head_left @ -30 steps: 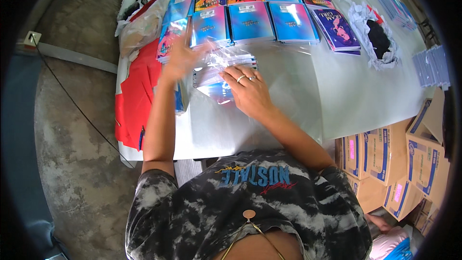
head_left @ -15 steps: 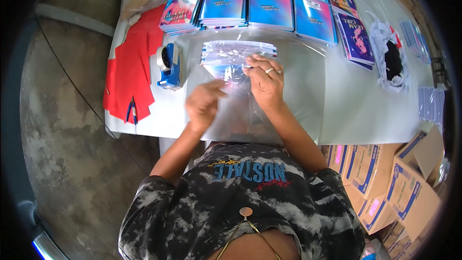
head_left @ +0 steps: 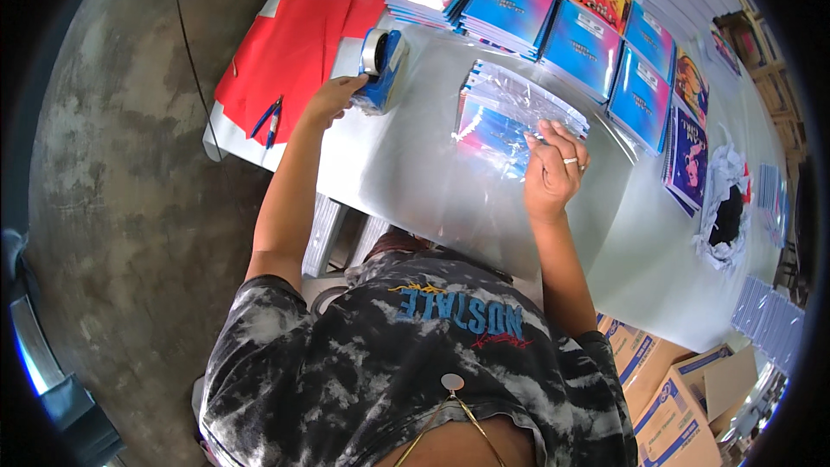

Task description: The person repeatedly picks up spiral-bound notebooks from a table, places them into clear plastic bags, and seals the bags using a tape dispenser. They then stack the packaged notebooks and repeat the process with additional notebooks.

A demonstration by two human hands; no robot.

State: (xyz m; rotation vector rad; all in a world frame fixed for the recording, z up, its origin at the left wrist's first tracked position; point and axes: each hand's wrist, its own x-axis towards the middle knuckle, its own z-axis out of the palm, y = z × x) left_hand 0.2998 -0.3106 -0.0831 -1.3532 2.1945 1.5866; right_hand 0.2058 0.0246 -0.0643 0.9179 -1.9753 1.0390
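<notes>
My left hand (head_left: 333, 99) reaches to the blue tape dispenser (head_left: 387, 73), its fingers closed at the near left edge beside the tape roll (head_left: 374, 50). Whether a strip of tape is between the fingertips is hard to see. In front of me lies a stack of spiral notebooks (head_left: 493, 119) under shiny clear plastic film (head_left: 527, 102). My right hand (head_left: 555, 169), with a ring on one finger, pinches the film at the stack's near right side. Its fingertips are bent together over the plastic.
Red sheets (head_left: 298, 43) cover the table's left end, with blue-handled snips (head_left: 267, 121) on them. Rows of colourful notebooks (head_left: 510, 10) stand along the far side. Crumpled white wrapping with a dark opening (head_left: 726, 216) lies at right. Cardboard boxes (head_left: 674, 419) sit below the right edge.
My left hand has left the film and moved left and away to the tape dispenser. My right hand stays on the film. The whole view has turned, shifting the table.
</notes>
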